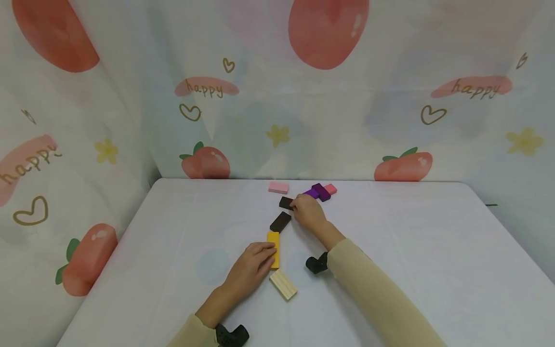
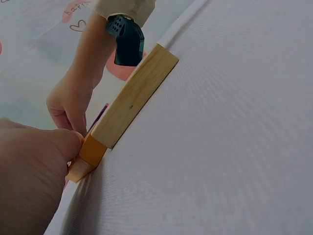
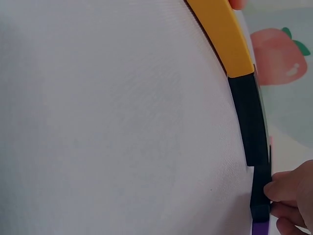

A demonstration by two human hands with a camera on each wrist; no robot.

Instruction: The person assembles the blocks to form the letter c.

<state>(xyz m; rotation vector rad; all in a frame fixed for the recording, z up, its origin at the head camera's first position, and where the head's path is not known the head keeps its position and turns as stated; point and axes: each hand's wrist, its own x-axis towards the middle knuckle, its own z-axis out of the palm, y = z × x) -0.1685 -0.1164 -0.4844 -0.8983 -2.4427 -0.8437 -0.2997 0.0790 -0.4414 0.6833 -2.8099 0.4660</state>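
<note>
My left hand [image 1: 248, 270] lies along the left side of a yellow block [image 1: 274, 237], its fingers reaching over the edge. In the left wrist view, the thumb and fingertips of that hand pinch the block's side. Farther off, my right hand [image 1: 309, 212] holds a small black block [image 1: 285, 202] between thumb and fingers, as the right wrist view also shows. Another black block [image 3: 248, 120] lies between this one and the yellow block, forming a bent line. A pale wooden block [image 1: 284, 285] sits at an angle by the yellow block's near end.
Beyond my right hand lie a violet block [image 1: 311, 193], a dark purple block [image 1: 321, 192] and a coral-pink block [image 1: 331, 189]. A light pink block [image 1: 278, 187] rests near the far edge of the white table [image 1: 412, 231]. Printed cloth [image 1: 329, 111] hangs behind.
</note>
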